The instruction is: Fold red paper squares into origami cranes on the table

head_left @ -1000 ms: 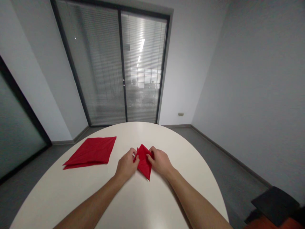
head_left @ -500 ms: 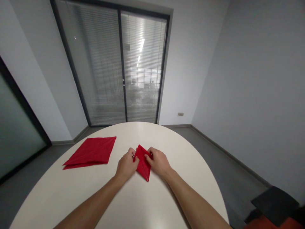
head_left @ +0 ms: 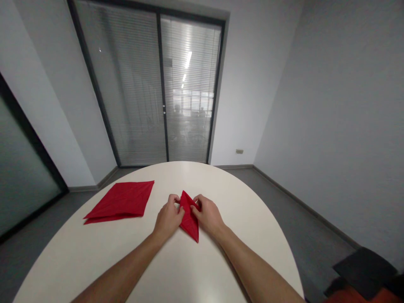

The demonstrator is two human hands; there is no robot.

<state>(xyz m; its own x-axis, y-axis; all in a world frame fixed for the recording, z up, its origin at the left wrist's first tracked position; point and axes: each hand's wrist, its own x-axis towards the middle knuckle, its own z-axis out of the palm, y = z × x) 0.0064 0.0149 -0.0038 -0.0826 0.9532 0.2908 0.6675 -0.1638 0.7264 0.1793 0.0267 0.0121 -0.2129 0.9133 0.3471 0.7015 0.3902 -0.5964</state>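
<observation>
Between my hands is a small red folded sheet (head_left: 190, 224), diamond-shaped with pointed ends; whether it is paper or cloth I cannot tell. My left hand (head_left: 169, 213) pinches its left edge, thumb on top. On the right edge, my right hand (head_left: 207, 213) grips it with the thumb pressed on the upper face and the fingers curled behind. The lower tip points toward me, just over the table. To the left lies a larger red folded sheet (head_left: 121, 198), flat and apart from both hands.
The round white table (head_left: 176, 269) carries both red pieces, its far edge curving before a glass door (head_left: 189, 126) with blinds. A dark chair (head_left: 362, 269) with an orange part stands at the lower right. Grey walls (head_left: 334, 126) enclose the room.
The small red folded piece has narrowed and turned slightly between my hands, its lower tip shifting a little toward me. Both hands have closed in slightly. The larger red sheet has not moved.
</observation>
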